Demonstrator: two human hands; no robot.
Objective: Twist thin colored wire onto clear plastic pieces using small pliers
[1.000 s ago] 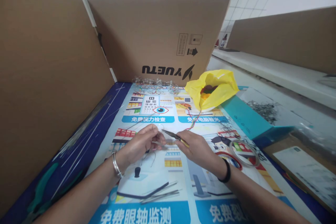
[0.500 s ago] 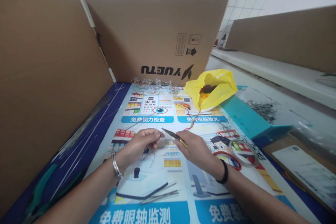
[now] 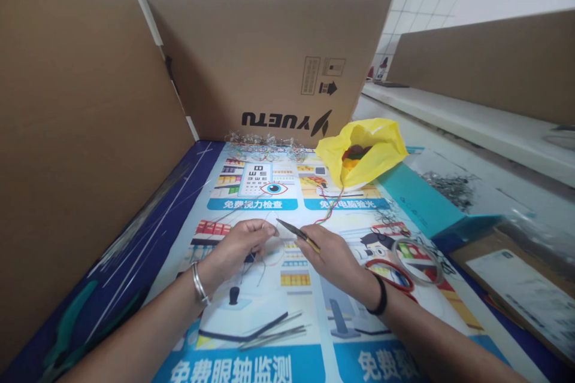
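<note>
Over the middle of a printed poster [image 3: 251,320], my left hand [image 3: 245,245] is closed in a pinch on a thin wire [image 3: 271,215], which forms a small loop above the fingertips. Loose ends of wire or thread dangle below that hand. My right hand [image 3: 332,254] is wrapped round a pair of pointed tweezers [image 3: 294,230] with a dark tip and a gold-coloured handle end. The tweezers point left, their tip at or very near the wire by my left fingers; whether they touch I cannot tell.
Several thin metal rods [image 3: 274,335] lie in front. To the right are scissors with red handles [image 3: 395,275] and a clear tape roll [image 3: 420,260]. Behind stand a yellow bag [image 3: 381,149] and a cardboard wall [image 3: 251,60]. Green-handled pliers [image 3: 74,323] lie at lower left.
Both hands stay nearly in place. The tweezers' tip has shifted very slightly left and down near the pinched wire.
</note>
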